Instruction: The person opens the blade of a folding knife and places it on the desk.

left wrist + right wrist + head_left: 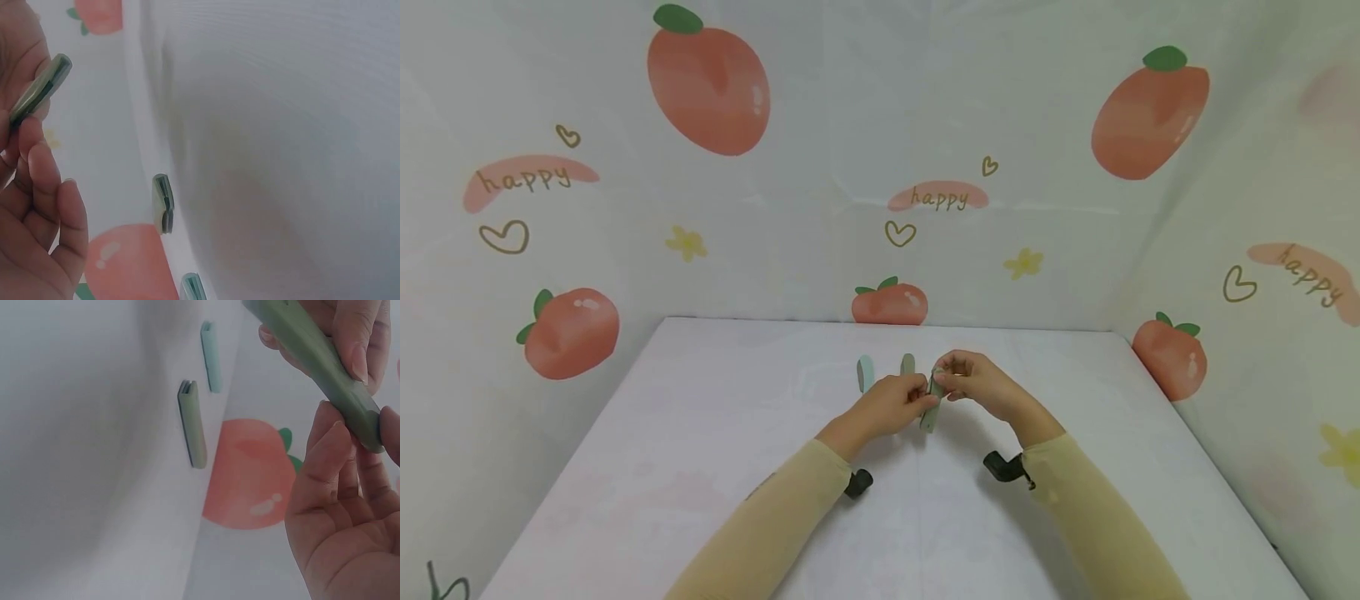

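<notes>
My left hand and right hand meet over the table, both on one slim green handle with a slot along its edge. In the right wrist view, the left hand holds the handle along its middle, and the right hand pinches its end between thumb and fingers. Its kind cannot be made out. A similar green handle and a light blue one lie on the table beyond the left hand; in the head view the left hand partly covers the green one.
The white table runs back to a wall sheet printed with fruit and hearts. Small black wrist cameras stick out below the left sleeve and the right sleeve.
</notes>
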A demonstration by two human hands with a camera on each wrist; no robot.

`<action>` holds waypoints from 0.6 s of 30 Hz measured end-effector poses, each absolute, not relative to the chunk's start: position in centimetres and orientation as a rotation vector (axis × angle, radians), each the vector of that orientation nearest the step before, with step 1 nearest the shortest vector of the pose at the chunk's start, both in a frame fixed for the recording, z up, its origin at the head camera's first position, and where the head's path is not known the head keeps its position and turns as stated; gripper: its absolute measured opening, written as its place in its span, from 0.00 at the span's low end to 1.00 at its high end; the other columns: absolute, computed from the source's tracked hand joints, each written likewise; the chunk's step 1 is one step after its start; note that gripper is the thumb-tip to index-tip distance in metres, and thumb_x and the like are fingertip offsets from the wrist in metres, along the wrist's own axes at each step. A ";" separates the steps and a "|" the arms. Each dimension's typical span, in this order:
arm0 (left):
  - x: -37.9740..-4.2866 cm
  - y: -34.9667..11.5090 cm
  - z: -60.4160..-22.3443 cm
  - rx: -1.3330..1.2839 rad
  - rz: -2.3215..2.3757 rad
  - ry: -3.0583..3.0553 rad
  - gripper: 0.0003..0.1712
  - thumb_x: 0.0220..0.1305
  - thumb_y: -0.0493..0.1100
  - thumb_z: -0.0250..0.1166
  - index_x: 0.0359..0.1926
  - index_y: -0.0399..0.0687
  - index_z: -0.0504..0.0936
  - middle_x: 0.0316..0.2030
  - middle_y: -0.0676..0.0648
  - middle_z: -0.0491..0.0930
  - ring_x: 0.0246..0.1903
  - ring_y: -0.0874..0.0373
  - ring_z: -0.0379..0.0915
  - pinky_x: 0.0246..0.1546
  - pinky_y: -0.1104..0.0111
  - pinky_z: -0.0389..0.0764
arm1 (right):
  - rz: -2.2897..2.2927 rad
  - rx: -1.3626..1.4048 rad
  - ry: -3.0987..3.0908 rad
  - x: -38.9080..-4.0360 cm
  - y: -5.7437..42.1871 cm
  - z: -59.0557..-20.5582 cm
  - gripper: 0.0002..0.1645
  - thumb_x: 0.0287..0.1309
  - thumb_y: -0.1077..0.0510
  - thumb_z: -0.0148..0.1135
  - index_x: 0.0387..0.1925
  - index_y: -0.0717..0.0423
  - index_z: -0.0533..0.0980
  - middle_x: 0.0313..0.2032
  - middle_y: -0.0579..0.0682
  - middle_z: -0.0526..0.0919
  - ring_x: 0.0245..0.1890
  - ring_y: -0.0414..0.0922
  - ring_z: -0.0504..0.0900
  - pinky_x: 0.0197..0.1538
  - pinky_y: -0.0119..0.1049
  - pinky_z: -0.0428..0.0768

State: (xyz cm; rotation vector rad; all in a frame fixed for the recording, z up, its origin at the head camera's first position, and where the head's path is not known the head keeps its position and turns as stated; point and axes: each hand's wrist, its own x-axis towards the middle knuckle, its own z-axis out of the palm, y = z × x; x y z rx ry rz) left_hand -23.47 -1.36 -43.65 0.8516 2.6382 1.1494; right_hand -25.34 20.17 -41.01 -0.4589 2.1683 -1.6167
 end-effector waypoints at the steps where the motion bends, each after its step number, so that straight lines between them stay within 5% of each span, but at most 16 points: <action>1: -23.5 -1.4 -43.7 0.861 1.160 2.632 0.15 0.74 0.53 0.58 0.30 0.53 0.72 0.20 0.56 0.72 0.21 0.64 0.65 0.24 0.71 0.67 | -1.610 -0.470 2.178 -25.3 20.2 -41.0 0.14 0.70 0.58 0.60 0.49 0.64 0.74 0.36 0.48 0.80 0.39 0.43 0.81 0.47 0.39 0.80; 18: -23.2 -2.2 -43.4 0.884 1.317 2.586 0.14 0.76 0.50 0.57 0.30 0.54 0.76 0.24 0.56 0.76 0.24 0.63 0.66 0.27 0.69 0.69 | -1.650 -0.540 2.224 -23.9 20.3 -40.5 0.15 0.72 0.58 0.57 0.51 0.68 0.74 0.40 0.52 0.83 0.41 0.45 0.82 0.46 0.39 0.80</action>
